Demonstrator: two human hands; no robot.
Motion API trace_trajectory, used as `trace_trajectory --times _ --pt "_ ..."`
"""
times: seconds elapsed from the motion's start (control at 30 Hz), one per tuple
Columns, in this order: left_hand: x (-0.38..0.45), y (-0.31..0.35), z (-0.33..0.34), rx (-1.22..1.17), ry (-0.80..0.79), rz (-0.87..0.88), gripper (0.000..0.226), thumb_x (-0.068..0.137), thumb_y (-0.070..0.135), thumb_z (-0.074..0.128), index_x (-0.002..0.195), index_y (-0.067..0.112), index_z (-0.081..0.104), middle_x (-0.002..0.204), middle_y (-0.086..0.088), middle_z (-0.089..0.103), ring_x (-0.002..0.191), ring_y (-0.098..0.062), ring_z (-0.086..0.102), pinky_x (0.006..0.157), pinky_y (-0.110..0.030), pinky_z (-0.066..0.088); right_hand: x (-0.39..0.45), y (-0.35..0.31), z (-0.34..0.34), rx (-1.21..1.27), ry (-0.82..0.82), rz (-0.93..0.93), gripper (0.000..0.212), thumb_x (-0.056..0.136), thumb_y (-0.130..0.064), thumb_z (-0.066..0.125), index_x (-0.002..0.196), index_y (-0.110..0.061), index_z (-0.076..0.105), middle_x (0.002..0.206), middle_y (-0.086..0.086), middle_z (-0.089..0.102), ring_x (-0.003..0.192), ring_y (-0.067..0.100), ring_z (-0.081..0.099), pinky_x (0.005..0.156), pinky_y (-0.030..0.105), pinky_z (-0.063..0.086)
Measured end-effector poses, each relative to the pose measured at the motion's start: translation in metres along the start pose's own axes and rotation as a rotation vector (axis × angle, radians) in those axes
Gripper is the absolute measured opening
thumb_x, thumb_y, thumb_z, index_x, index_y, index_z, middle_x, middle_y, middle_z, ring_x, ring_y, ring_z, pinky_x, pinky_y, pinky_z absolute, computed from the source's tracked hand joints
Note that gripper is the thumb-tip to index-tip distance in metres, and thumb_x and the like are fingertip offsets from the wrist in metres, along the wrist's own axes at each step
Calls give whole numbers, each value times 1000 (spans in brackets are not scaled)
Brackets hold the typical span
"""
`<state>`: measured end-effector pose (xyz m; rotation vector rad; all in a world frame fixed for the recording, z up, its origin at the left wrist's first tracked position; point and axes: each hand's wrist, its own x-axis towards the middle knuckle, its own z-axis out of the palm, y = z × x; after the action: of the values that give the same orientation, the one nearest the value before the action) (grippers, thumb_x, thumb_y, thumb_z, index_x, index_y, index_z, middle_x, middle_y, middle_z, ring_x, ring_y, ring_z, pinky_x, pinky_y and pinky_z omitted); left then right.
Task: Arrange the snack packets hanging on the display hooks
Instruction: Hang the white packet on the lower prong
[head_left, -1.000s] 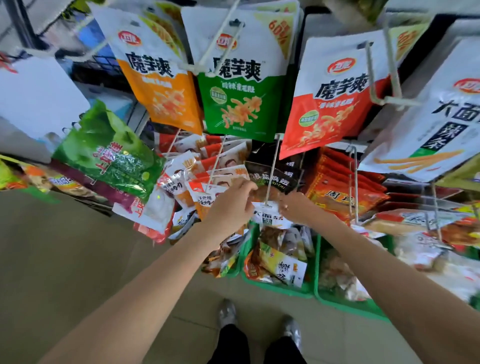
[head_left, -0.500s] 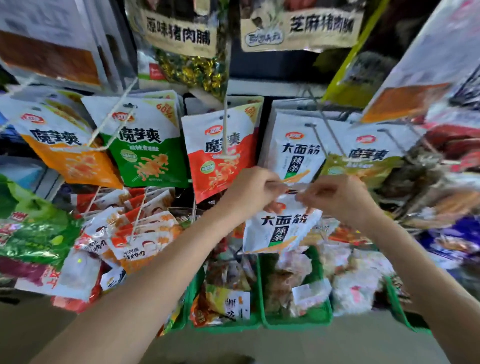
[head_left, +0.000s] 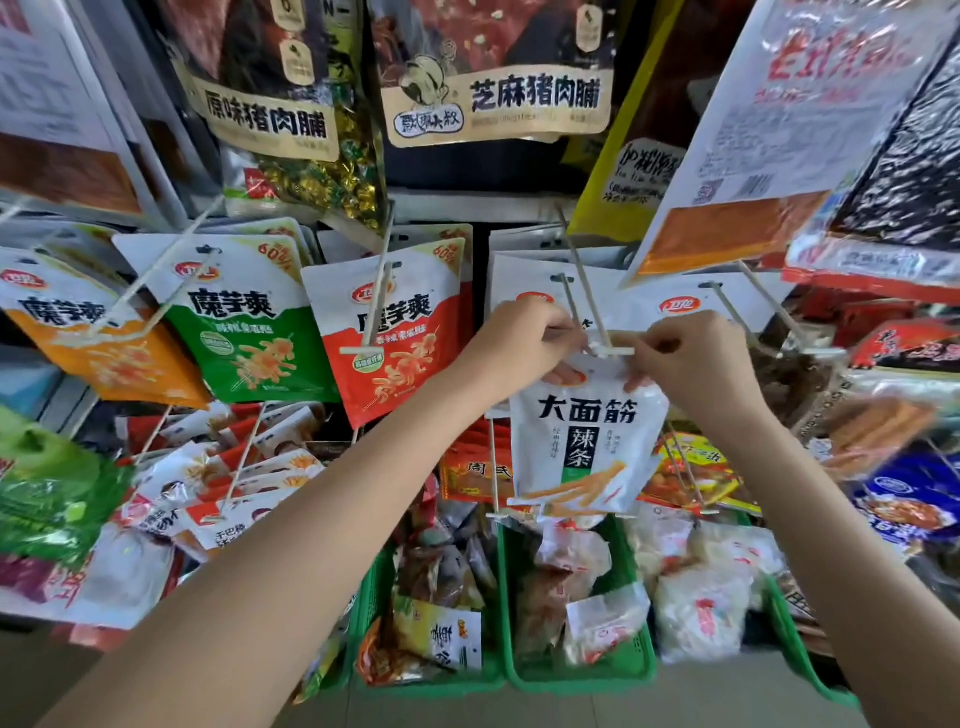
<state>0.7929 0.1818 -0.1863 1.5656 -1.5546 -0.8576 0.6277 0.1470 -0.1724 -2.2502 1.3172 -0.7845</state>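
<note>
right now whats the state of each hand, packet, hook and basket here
left hand: pinches the white packet's top
right hand: pinches the white packet's top
white packet: held at the hook tip, hanging upright
hook: tip between both hands
red packet: hanging on its hook
green baskets: filled with packets

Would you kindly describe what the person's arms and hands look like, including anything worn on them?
Both forearms are bare, with no sleeve in view. The left hand and right hand wear no gloves, and no watch, ring or bracelet shows.
</note>
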Motion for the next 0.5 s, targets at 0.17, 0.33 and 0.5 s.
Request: trace_trajectory --times 0.17,0.33,0.5 --pt "18 -8 -7 284 182 -11 23 93 12 52 110 4 64 97 -5 69 72 -11 64 61 -6 44 32 14 27 24 -1 9 28 89 -16 59 75 6 70 62 13 65 58 24 51 47 20 31" --pt "14 -20 -3 489 301 72 55 89 1 50 140 12 31 153 -9 17 78 -14 57 61 -22 49 45 20 47 68 -86 52 37 88 1 53 125 0 51 132 16 43 112 31 57 97 33 47" --pt "-39 -51 11 478 316 152 53 86 -2 49 136 6 35 150 -9 22 74 -17 55 61 -18 40 2 12 65 143 154 61 39 87 8 47 124 -4 53 144 9 28 93 12 55 84 31 52"
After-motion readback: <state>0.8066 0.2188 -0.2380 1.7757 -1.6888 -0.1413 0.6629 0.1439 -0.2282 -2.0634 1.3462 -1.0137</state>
